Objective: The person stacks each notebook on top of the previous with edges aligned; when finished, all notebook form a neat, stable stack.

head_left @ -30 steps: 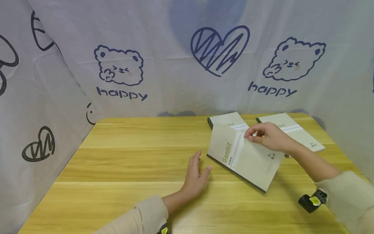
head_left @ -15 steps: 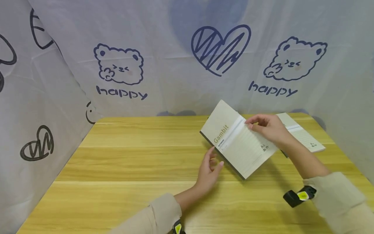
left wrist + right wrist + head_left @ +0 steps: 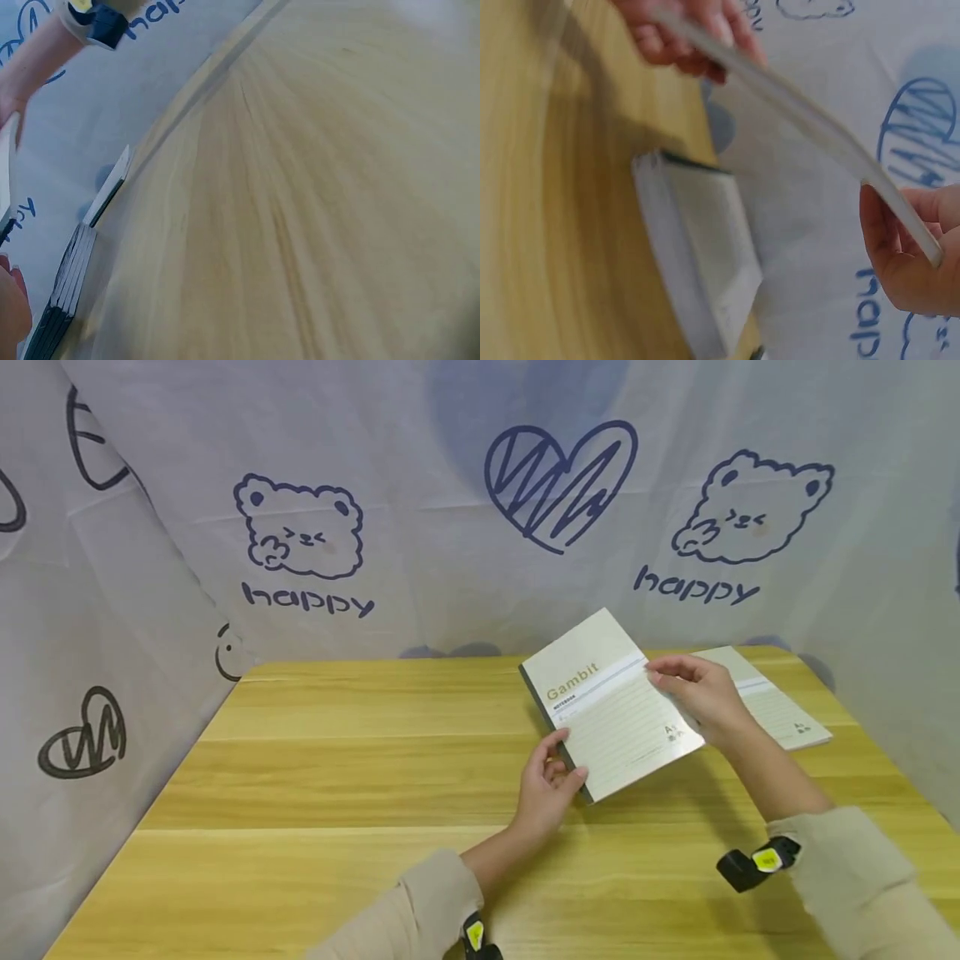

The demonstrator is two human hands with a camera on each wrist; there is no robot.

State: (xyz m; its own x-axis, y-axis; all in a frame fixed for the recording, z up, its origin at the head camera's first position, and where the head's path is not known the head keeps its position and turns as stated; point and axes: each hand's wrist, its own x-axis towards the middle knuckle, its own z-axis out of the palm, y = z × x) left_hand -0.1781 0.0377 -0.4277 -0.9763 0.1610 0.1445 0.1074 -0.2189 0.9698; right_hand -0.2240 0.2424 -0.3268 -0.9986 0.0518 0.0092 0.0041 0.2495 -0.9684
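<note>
Both hands hold one cream notebook (image 3: 607,718) with a dark spine and "Gambit" on its cover, raised and tilted over the table. My left hand (image 3: 545,785) grips the spine side near the lower corner, thumb on the cover. At the opposite long edge, my right hand (image 3: 701,693) pinches it between thumb and fingers. Seen edge-on in the right wrist view, the notebook (image 3: 802,112) bows slightly. Behind it stands a stack of similar notebooks (image 3: 705,255), which the held one hides in the head view; the left wrist view shows their stacked edges (image 3: 71,270).
A further Gambit notebook (image 3: 780,706) lies at the back right of the wooden table (image 3: 315,777), partly covered by the right hand. A white cloth (image 3: 420,552) with blue drawings hangs behind the table's far edge.
The held notebook has been lifted and turned more upright, its spine now facing left. My left hand has moved right and forward and taken hold of the spine side; the right keeps its pinch.
</note>
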